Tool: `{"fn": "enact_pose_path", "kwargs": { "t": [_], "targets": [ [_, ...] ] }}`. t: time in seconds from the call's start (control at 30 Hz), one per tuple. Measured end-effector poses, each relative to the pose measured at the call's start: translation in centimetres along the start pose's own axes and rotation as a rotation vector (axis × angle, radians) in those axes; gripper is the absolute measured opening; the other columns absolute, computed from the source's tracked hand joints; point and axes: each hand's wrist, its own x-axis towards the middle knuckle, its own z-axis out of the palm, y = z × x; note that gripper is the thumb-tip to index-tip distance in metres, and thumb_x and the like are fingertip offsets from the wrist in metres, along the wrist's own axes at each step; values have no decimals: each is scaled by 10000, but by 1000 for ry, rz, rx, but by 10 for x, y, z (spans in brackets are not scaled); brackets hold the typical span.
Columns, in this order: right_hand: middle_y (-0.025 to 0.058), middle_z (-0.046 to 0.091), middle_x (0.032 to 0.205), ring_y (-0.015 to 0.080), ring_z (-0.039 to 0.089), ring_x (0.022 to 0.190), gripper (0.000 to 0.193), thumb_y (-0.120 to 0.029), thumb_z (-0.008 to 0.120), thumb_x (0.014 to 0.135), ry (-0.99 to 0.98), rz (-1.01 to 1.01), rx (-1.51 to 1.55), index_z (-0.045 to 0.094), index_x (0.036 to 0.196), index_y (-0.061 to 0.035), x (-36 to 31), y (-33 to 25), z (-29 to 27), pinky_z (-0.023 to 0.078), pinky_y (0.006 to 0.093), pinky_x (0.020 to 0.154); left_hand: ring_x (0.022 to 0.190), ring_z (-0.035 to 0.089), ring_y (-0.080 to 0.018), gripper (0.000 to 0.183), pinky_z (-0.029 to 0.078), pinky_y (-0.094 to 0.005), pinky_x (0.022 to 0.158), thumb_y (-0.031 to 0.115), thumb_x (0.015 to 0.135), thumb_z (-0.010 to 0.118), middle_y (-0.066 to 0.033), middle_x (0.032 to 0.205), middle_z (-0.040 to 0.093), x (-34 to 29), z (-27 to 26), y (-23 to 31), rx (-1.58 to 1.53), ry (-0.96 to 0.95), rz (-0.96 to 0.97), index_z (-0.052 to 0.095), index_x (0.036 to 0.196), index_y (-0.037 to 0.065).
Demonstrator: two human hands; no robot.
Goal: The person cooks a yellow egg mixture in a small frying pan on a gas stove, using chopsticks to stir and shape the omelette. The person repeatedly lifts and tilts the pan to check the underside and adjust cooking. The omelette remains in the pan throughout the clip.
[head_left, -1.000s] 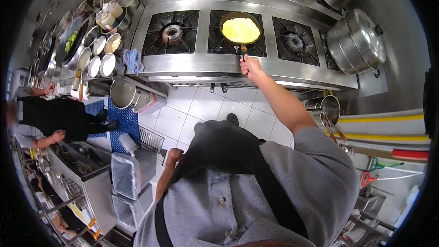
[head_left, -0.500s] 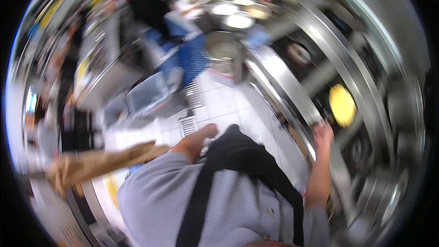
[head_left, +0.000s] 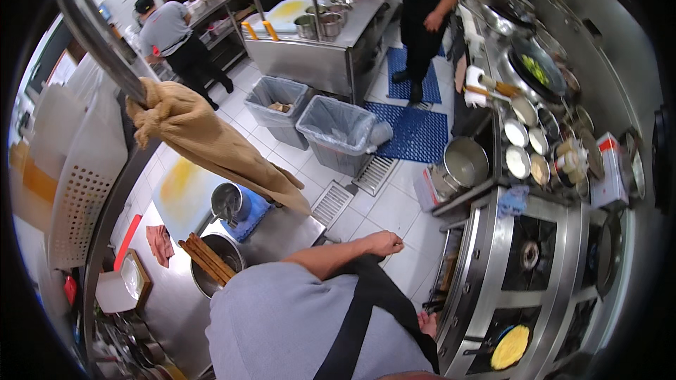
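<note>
My left hand (head_left: 385, 243) is held in front of my black apron, its fingers curled into a loose fist with nothing seen in them. Low at my right side, my right hand (head_left: 427, 323) shows only in part past the apron, its visible fingers curled and no object showing. It is beside the front of the steel stove (head_left: 458, 317), apart from the pan handle. On a near burner sits a dark frying pan (head_left: 498, 329) with its handle toward me. A round, flat yellow food like an omelette (head_left: 510, 347) fills the pan.
To my left is a steel counter (head_left: 169, 309) with a pot (head_left: 231, 201) on a blue cloth (head_left: 248, 223). A tan cloth (head_left: 218, 148) hangs from a rail. Lined bins (head_left: 336, 129) stand ahead near floor grates (head_left: 332, 204). A co-worker (head_left: 422, 17) stands on blue mats (head_left: 412, 137).
My view has turned left, bringing the left counter into sight. My right hand has come away from the stove's front edge, back to my side.
</note>
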Motion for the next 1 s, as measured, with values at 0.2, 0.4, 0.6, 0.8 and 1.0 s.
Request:
{"fn": "enact_pose_path", "kwargs": {
  "t": [0.2, 0.4, 0.6, 0.8, 1.0],
  "targets": [
    [89, 631, 803, 162, 613, 641, 365, -374, 514, 950, -646, -265, -756, 573, 976, -15, -53, -87, 232, 524, 299, 570, 720, 592, -280, 197, 473, -350, 660, 122, 879, 536, -138, 823, 625, -97, -165, 150, -31, 887, 437, 678, 980, 29],
    [53, 644, 890, 102, 595, 768, 238, -214, 602, 914, -1178, -594, -1192, 593, 1031, -7, -183, -109, 447, 476, 234, 673, 753, 494, -230, 206, 414, -354, 673, 187, 910, 473, -90, 855, 523, -216, -250, 164, 584, 1871, 758, 590, 979, 31],
    [52, 623, 1044, 128, 577, 934, 349, -213, 608, 909, -1720, -845, -1185, 527, 1204, -44, -307, -33, 545, 471, 273, 804, 1089, 466, -266, 393, 393, -385, 929, 204, 936, 444, -176, 1171, 445, -242, -253, 136, 117, 1970, 302, 434, 1235, -49],
    [111, 555, 1199, 143, 533, 1059, 452, -335, 450, 982, -1975, -590, -874, 435, 1292, -6, -318, 20, 574, 446, 303, 895, 1188, 475, -209, 475, 385, -320, 985, 217, 930, 516, -145, 1294, 474, -244, -252, 121, -879, 1438, 387, 391, 1319, -24],
    [105, 627, 908, 180, 590, 822, 394, -274, 328, 1012, -1700, -1048, -639, 580, 1042, 27, -314, 33, 544, 451, 298, 776, 1235, 435, -238, 527, 347, -347, 1033, 207, 873, 613, -115, 1344, 455, -193, -222, 89, -443, 1241, 235, 425, 1338, 45]
  ]
}}
